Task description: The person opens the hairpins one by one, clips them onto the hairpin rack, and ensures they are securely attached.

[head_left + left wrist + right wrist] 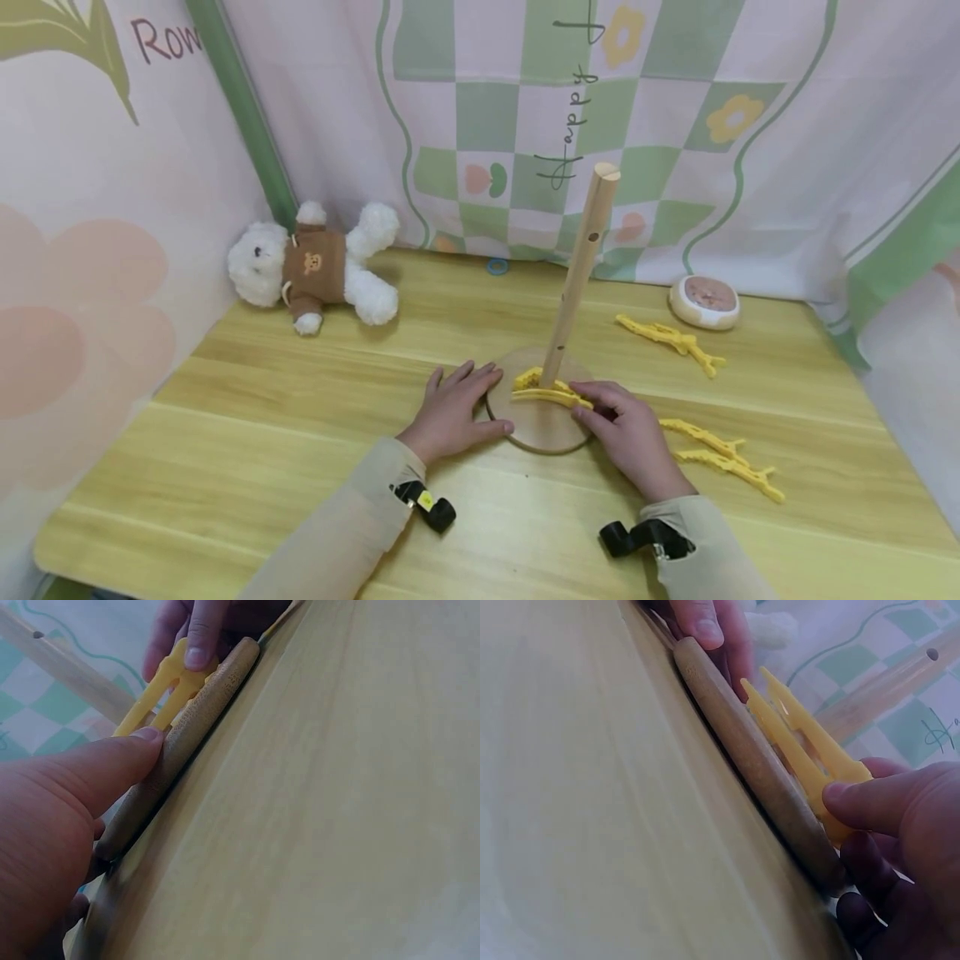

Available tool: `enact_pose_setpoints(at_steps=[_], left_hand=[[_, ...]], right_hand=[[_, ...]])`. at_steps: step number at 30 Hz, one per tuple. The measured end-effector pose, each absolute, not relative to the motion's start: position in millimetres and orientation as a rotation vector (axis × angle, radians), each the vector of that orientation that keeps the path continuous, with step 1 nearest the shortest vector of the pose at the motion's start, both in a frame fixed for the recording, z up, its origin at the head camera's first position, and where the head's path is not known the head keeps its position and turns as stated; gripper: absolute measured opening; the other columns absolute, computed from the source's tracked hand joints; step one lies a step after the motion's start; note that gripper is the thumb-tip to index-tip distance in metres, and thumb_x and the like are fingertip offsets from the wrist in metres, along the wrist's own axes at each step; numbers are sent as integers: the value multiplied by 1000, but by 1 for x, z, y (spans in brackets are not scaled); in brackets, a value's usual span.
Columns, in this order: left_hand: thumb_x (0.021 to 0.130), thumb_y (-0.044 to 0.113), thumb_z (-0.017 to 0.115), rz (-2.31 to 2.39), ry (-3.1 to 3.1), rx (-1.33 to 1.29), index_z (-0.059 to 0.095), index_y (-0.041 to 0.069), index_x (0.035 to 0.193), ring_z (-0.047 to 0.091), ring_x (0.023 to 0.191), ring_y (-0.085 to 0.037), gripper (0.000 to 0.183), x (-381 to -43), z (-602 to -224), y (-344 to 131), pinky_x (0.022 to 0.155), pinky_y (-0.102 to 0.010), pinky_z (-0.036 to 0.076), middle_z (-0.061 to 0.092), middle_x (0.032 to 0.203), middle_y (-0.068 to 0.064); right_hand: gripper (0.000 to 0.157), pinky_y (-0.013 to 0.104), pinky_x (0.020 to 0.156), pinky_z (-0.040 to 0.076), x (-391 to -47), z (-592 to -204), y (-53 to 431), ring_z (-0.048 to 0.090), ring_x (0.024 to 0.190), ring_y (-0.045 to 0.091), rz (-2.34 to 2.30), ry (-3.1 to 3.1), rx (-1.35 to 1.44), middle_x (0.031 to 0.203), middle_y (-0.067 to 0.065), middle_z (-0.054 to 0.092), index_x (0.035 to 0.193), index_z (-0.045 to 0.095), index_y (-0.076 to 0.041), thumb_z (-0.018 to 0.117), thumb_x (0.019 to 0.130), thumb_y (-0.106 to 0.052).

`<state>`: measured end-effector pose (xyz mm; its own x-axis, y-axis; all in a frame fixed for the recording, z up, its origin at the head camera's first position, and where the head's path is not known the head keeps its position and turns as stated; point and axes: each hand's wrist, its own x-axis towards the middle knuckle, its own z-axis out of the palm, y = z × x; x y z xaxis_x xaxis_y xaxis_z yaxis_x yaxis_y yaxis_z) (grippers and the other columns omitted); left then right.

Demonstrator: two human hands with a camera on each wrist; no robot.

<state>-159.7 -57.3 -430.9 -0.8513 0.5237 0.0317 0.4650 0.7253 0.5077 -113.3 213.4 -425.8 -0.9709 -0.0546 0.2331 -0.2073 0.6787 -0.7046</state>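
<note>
A round wooden base (543,433) lies on the table with a wooden post (573,283) standing on it, leaning slightly right in the head view. Small dark holes dot the post. My left hand (453,417) rests at the base's left rim, fingers spread and fairly straight, thumb touching the edge. On the opposite side, my right hand (626,433) pinches one end of a yellow two-pronged plastic piece (810,765) between thumb and fingers. Its prongs (543,395) lie low over the base, around the post's foot. The exact contact with the post is hidden.
Two more yellow branch-like pieces (727,467) lie right of my right hand, and another yellow piece (675,337) lies farther back. Near it sits a round white-and-tan device (705,302). A plush toy (315,262) lies back left; a blue ring (497,266) is by the curtain (487,117).
</note>
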Motion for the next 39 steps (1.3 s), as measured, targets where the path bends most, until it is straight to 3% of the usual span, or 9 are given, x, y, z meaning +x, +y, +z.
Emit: enact_pose_setpoints(at_steps=[8, 18, 21, 28, 33, 39], left_hand=[[90, 60, 66, 792, 2806, 823, 39, 17, 155, 21, 151, -31, 83, -160, -430, -57, 118, -64, 3, 34, 162, -2], [90, 59, 66, 802, 2800, 810, 39, 17, 156, 20, 152, -30, 83, -157, -432, -59, 118, -63, 3, 33, 162, -2], [90, 59, 67, 809, 2798, 809, 39, 17, 156, 20, 152, -29, 83, -157, -432, -59, 118, -62, 3, 33, 162, -2], [89, 59, 67, 812, 2798, 813, 39, 17, 156, 21, 151, -30, 83, -157, -432, -59, 118, -63, 3, 34, 161, -2], [88, 60, 67, 800, 2805, 810, 39, 18, 156, 21, 151, -29, 84, -157, -432, -58, 118, -63, 4, 33, 162, -1], [89, 60, 67, 794, 2810, 825, 39, 18, 156, 21, 151, -30, 84, -159, -433, -57, 118, -63, 4, 33, 162, -1]], right_hand=[[31, 29, 75, 50, -114, -425, 213, 59, 87, 15, 1146, -2697, 244, 118, 4, 71, 123, 73, -13, 73, 92, -10], [34, 32, 78, 51, -112, -432, 217, 60, 92, 14, 1153, -2696, 289, 127, 2, 67, 130, 69, -18, 70, 96, -16], [35, 29, 79, 52, -110, -433, 217, 60, 94, 14, 1175, -2684, 279, 129, 2, 66, 131, 68, -18, 70, 96, -16], [37, 23, 68, 52, -105, -435, 218, 60, 83, 13, 1285, -2592, 210, 114, 5, 65, 129, 67, -10, 73, 94, -15], [34, 19, 70, 52, -100, -436, 222, 62, 85, 9, 1252, -2522, 237, 122, 1, 63, 125, 68, -9, 75, 91, -12], [31, 14, 70, 51, -88, -434, 232, 60, 82, 5, 1199, -2457, 242, 113, 1, 66, 118, 71, -6, 76, 87, -2]])
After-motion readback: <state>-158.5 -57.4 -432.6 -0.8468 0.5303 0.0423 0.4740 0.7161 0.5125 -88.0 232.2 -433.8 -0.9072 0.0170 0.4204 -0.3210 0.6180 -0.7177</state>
